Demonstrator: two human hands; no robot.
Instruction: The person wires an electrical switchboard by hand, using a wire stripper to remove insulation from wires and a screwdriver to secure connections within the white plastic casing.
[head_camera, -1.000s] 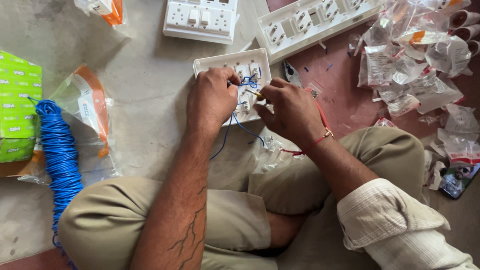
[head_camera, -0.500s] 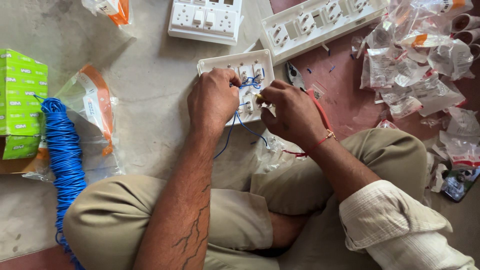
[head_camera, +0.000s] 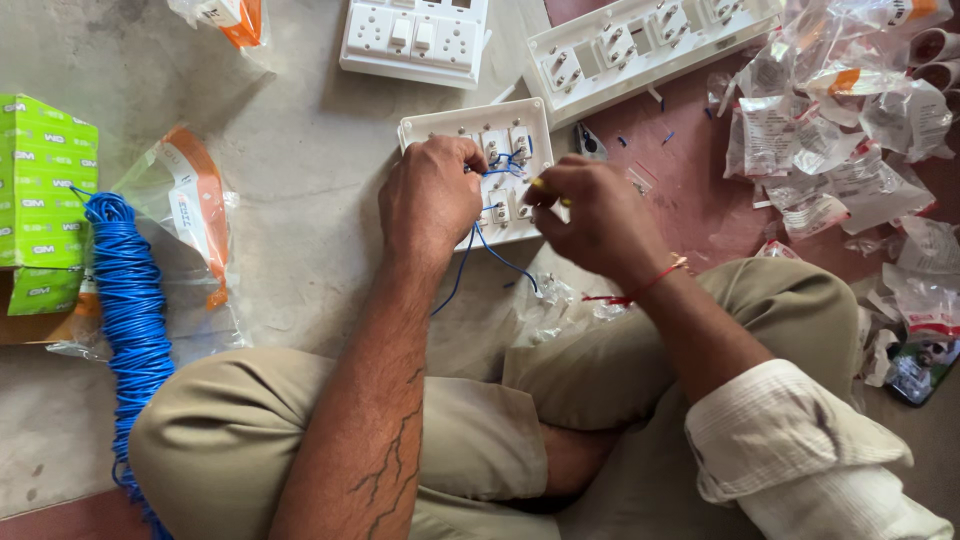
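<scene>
White switch plate (head_camera: 500, 165) lies back-up on the floor (head_camera: 300, 230), long axis tilted slightly. Left of it: blue wire coil (head_camera: 130, 310). Left hand (head_camera: 430, 200) presses the plate; right hand (head_camera: 595, 215) pinches a yellow-handled tool (head_camera: 540, 185).

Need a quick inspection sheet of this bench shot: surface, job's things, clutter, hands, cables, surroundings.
Surface: grey concrete floor, reddish patch at right.
Job's things: white switch plate lying back side up, short blue wires at its terminals.
Clutter: heap of clear plastic bags at right; two more switch boards above; green box at left.
Hands: left hand on the plate; right hand pinches a small yellow-tipped tool, hard to tell what.
Cables: blue wire coil at left.
Surroundings: person's crossed legs; nobody else seen.
</scene>
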